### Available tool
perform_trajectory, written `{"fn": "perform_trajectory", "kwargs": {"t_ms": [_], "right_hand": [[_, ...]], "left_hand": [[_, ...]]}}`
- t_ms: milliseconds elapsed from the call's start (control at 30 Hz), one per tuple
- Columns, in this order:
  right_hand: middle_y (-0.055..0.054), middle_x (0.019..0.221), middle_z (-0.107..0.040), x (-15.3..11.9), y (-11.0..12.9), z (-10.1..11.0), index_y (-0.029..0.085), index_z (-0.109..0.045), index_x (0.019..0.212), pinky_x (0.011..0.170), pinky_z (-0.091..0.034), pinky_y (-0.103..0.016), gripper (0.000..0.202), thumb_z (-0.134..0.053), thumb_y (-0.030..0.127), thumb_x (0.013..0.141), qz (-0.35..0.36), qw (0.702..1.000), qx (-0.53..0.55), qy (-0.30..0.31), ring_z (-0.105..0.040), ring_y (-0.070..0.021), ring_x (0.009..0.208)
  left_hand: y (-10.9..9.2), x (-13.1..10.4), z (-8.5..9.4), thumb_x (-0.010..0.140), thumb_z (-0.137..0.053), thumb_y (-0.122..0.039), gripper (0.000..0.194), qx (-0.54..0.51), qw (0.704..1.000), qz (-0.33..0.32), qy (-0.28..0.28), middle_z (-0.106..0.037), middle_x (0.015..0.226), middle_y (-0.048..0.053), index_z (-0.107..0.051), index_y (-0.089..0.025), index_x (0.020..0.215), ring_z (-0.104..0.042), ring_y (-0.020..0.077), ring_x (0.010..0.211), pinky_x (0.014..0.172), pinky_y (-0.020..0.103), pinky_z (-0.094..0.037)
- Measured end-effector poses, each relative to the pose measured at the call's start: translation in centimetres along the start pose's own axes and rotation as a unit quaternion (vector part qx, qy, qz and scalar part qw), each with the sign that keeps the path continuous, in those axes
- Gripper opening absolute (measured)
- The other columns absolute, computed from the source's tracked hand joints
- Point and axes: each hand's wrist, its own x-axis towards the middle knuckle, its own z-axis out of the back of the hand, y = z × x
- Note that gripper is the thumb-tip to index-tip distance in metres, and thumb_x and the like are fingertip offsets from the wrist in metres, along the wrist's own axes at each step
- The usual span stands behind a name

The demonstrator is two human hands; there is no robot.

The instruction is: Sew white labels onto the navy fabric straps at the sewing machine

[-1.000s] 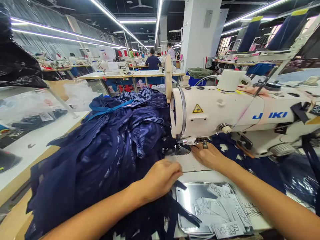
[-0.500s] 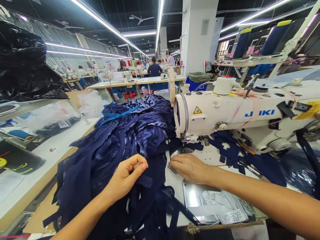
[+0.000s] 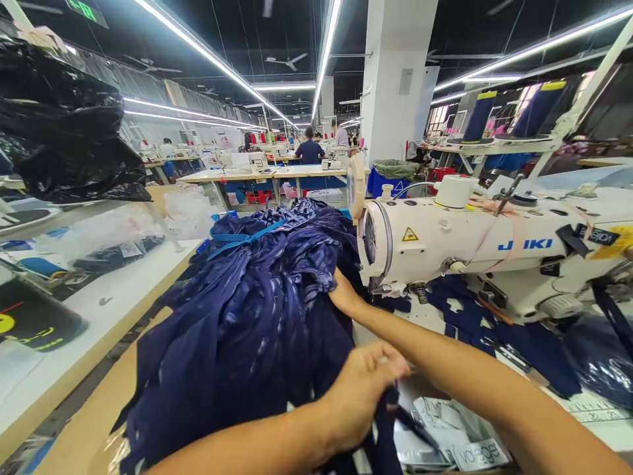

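Note:
A big heap of navy blue fabric (image 3: 247, 316) lies on the table left of a white Juki sewing machine (image 3: 469, 247); a blue ribbon (image 3: 242, 237) ties its top. My left hand (image 3: 363, 389) is closed on a dark navy strip at the heap's near edge. My right arm crosses above it, and my right hand (image 3: 345, 298) reaches into the heap beside the machine's needle end, its fingers hidden by the cloth. A metal tray (image 3: 410, 452) with white printed labels (image 3: 477, 452) sits at the front edge, under my arms.
Navy cut pieces (image 3: 475, 323) lie under the machine arm. A black plastic bag (image 3: 64, 125) and clear packets (image 3: 103, 241) sit on the white table at left. Thread cones (image 3: 482, 115) stand behind the machine. A person (image 3: 310, 150) sits at a far table.
My left hand moved right and toward me, now gripping a navy strip. My right hand left the needle plate and pushed forward into the heap. The view tilted upward.

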Motion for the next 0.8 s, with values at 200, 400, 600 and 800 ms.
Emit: {"fn": "perform_trajectory", "kwargs": {"t_ms": [200, 400, 600, 800], "right_hand": [[-0.008, 0.115, -0.053, 2.2, -1.7, 0.5, 0.018, -0.041, 0.120, 0.098, -0.033, -0.036, 0.036, -0.031, 0.028, 0.087, -0.017, 0.993, 0.072, -0.093, -0.044, -0.0161, 0.112], [-0.012, 0.110, -0.054, 2.3, -2.8, -0.1, 0.013, -0.046, 0.108, 0.095, -0.036, -0.033, 0.032, -0.028, 0.029, 0.089, -0.028, 0.994, 0.092, -0.057, -0.050, -0.0164, 0.103], [-0.013, 0.111, -0.052, 0.8, -3.0, -0.2, 0.013, -0.046, 0.110, 0.094, -0.036, -0.039, 0.035, -0.029, 0.033, 0.088, -0.007, 1.000, -0.011, -0.018, -0.045, -0.0206, 0.110], [-0.015, 0.116, -0.049, -6.0, -0.8, 1.2, 0.011, -0.039, 0.119, 0.096, -0.034, -0.043, 0.040, -0.030, 0.032, 0.087, 0.058, 0.993, -0.099, -0.021, -0.043, -0.0221, 0.112]], "left_hand": [[2.9, 0.0, 2.9, 0.046, -0.069, -0.061, 0.053, 0.057, 0.979, 0.110, 0.163, -0.049, 0.053, -0.003, -0.048, -0.014, 0.058, -0.035, 0.0019, 0.041, 0.043, 0.019, -0.020], [-3.0, -2.5, 8.3, 0.061, -0.063, -0.057, 0.044, 0.121, 0.968, 0.101, 0.194, -0.036, 0.039, -0.007, -0.049, -0.015, 0.061, -0.029, 0.0046, 0.036, 0.041, 0.020, -0.020], [-6.6, -6.0, 7.7, 0.085, -0.040, -0.034, 0.026, 0.525, 0.814, -0.181, 0.168, -0.059, 0.092, 0.008, -0.057, -0.018, 0.095, -0.054, 0.0165, 0.085, 0.076, 0.028, -0.041], [-7.2, -3.1, 8.2, 0.085, -0.036, -0.020, 0.021, 0.860, 0.437, -0.261, -0.049, -0.059, 0.085, 0.009, -0.056, -0.014, 0.083, -0.053, 0.0222, 0.082, 0.078, 0.042, -0.038]]}}
